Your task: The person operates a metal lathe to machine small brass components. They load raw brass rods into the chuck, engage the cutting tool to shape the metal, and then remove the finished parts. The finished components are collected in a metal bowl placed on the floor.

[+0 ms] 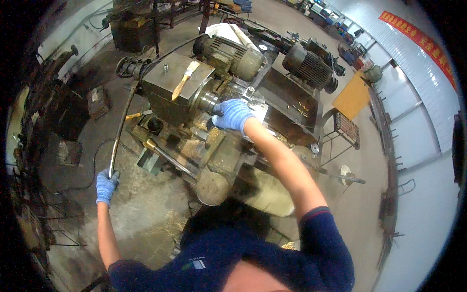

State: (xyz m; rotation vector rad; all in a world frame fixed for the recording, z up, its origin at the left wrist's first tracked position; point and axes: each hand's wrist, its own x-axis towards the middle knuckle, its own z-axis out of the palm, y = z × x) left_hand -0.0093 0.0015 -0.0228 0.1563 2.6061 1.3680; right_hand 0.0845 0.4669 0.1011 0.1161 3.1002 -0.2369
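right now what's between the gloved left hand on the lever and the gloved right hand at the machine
In the head view, between the left hand on the long lever and the right hand lies the machine's grimy bed, littered with brass-coloured chips.

Both the left hand point(106, 186) and the right hand point(232, 115) wear blue knitted cloth gloves with a matt, slightly nubby weave. The long curved metal lever bar point(118, 136) in the left glove is smooth and shiny. The grey steel box-shaped machine head point(168, 85) looks dull and oil-stained, and on it lies a pale wooden-handled bristle brush point(185, 79), unvarnished. The ribbed grey cast-metal electric motor point(228, 53) is grimy and matt. Brassy, glinting metal chips point(221, 148) coat the machine bed. The concrete floor point(141, 214) is rough and dusty.
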